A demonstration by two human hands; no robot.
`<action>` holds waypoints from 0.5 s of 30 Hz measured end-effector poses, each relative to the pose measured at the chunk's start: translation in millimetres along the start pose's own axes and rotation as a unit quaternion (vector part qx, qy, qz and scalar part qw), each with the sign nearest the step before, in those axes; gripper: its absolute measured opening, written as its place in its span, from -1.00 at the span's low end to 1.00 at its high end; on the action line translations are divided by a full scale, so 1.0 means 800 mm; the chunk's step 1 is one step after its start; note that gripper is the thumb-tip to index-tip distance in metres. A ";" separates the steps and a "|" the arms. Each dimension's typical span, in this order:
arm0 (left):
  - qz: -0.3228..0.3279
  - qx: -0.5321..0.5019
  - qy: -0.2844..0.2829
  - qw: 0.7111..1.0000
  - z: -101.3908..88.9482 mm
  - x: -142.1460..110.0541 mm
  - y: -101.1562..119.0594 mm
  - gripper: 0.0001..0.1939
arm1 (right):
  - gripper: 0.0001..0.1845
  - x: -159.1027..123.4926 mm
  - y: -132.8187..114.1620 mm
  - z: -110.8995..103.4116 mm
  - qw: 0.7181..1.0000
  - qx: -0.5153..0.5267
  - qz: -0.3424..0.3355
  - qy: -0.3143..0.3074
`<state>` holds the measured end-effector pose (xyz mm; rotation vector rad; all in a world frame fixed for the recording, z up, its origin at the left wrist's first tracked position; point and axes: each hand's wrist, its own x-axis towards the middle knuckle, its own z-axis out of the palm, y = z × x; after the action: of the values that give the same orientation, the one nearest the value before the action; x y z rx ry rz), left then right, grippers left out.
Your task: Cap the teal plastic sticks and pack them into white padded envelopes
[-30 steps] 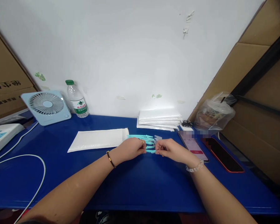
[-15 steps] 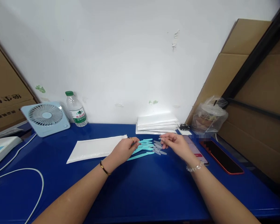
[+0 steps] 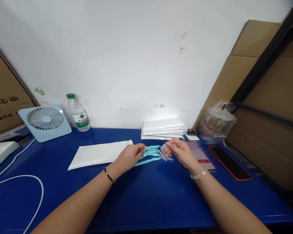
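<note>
Several thin turquoise eyebrow razors [image 3: 148,161] lie in a loose pile on the blue table [image 3: 146,201]. My left hand [image 3: 131,154] is closed in a pinch on the handle of one razor, over the left side of the pile. Small translucent blade caps [image 3: 169,159] lie scattered at the right end of the razors. My right hand [image 3: 178,151] is closed, with thumb and forefinger pinching a translucent cap [image 3: 163,146] close to the razor tips. From here I cannot tell whether that cap touches a razor.
A white padded envelope [image 3: 95,154] lies left of my left hand. More envelopes [image 3: 163,128] are stacked by the wall. Two phones [image 3: 234,164] and a bagged cup [image 3: 217,122] are at right. A fan [image 3: 46,122], water bottle [image 3: 79,115] and white cable [image 3: 42,191] are at left.
My right hand has moved slightly left with the cap, closer to the razor tips. My left hand keeps its pinch in nearly the same place. The view has shifted a little.
</note>
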<state>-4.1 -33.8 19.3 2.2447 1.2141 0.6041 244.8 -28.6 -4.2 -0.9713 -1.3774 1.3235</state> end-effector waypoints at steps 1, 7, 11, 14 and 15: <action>-0.001 -0.004 -0.002 1.000 0.001 0.000 0.000 -0.66 | -0.69 0.000 0.001 0.003 1.000 -0.005 -0.007 0.006; 0.003 -0.002 -0.007 1.000 0.003 0.001 0.001 -0.67 | -0.71 -0.003 0.000 0.015 0.999 -0.005 -0.031 0.002; -0.007 -0.020 -0.006 1.000 0.000 0.000 0.004 -0.67 | -0.74 -0.004 0.000 0.010 0.998 -0.031 -0.059 0.013; -0.017 -0.037 -0.009 0.999 -0.002 -0.001 0.005 -0.66 | -0.74 -0.004 -0.001 0.005 0.995 -0.051 -0.085 0.025; -0.018 -0.037 -0.010 0.999 -0.002 -0.001 0.005 -0.66 | -0.75 -0.004 -0.002 0.004 0.994 -0.057 -0.089 0.027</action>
<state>-3.2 -35.9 23.2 2.1582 1.2021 0.6017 242.7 -32.7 -2.9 -0.9296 -1.4741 1.0900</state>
